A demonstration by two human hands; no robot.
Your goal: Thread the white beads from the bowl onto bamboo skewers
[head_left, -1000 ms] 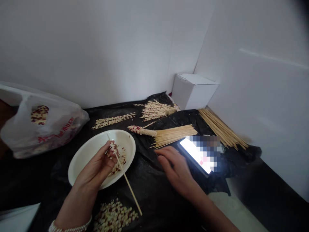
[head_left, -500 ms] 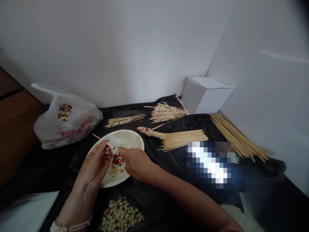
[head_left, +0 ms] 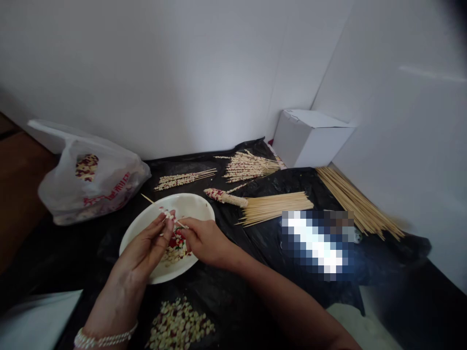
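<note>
My left hand [head_left: 146, 245], with a beaded bracelet at the wrist, is closed around a thin wooden skewer [head_left: 147, 198] threaded with pale and dark red corn kernels. The bare tip of the skewer points to the upper left. At the other end, the fingers of my right hand [head_left: 206, 243] pinch the skewer's pale end. Both hands are over a white bowl [head_left: 200, 204] with a red flower pattern inside. Loose corn kernels [head_left: 173, 255] lie in the bowl, partly hidden by my hands. In front of it, a pile of kernels [head_left: 181, 323] rests on black plastic.
Behind the bowl lie kernel-covered skewers [head_left: 182, 180] and a larger bunch [head_left: 250, 166]. A partly stripped corn cob [head_left: 226, 197] touches bare skewers [head_left: 275, 206]; more sticks [head_left: 359, 201] lie right. A plastic bag [head_left: 98, 182] stands left, a white box [head_left: 314, 138] back right.
The camera view has shifted slightly. My left fingers have straightened and moved along the skewer, showing more kernels. My right hand has drawn slightly right, with the skewer's pale end now visible.
</note>
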